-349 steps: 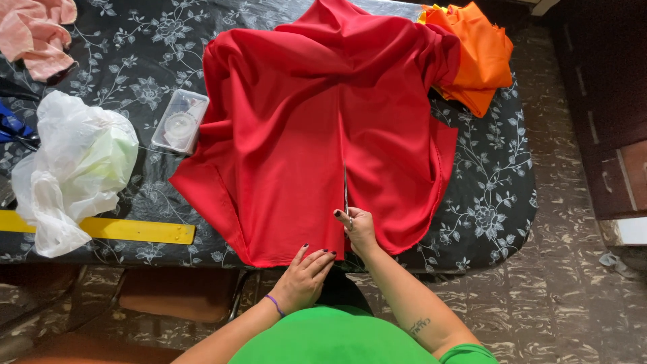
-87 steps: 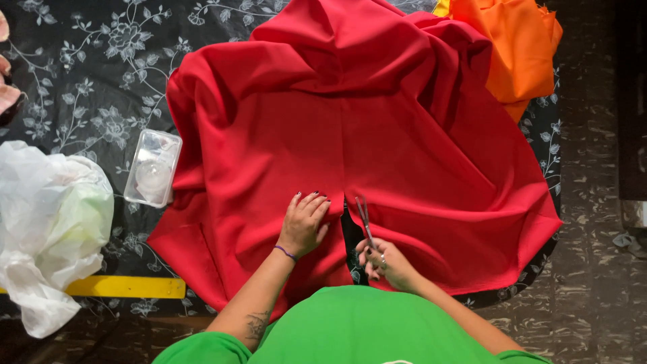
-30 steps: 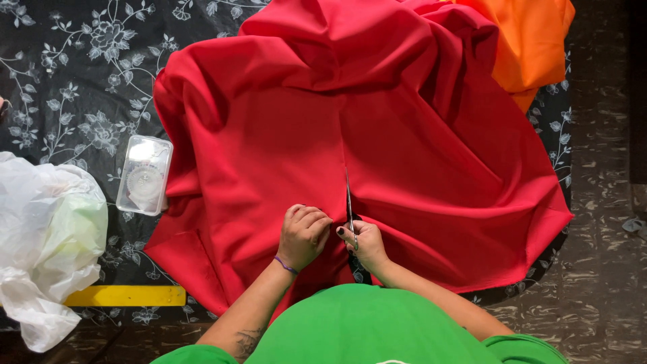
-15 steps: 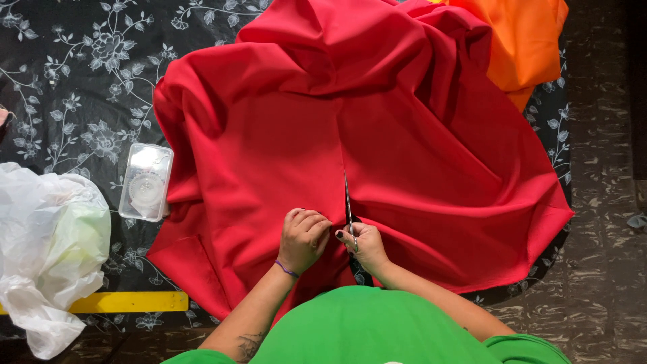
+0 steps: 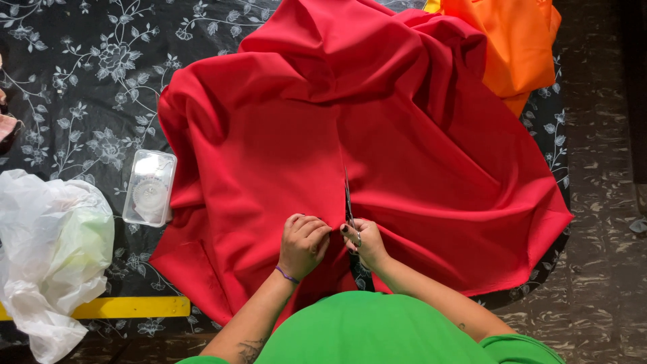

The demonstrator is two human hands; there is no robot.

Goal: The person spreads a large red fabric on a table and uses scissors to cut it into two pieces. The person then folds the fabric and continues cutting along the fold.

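A: Red cloth (image 5: 283, 168) covers the counter (image 5: 67, 81). Where are the hands?

B: The left hand (image 5: 303, 243) pinches the cut edge. Right hand (image 5: 360, 243) fingers are curled through scissors (image 5: 348, 202), blades just ahead.

A: Risks?

B: Folds bunched beyond the fingers could get snipped, or the slit may wander.
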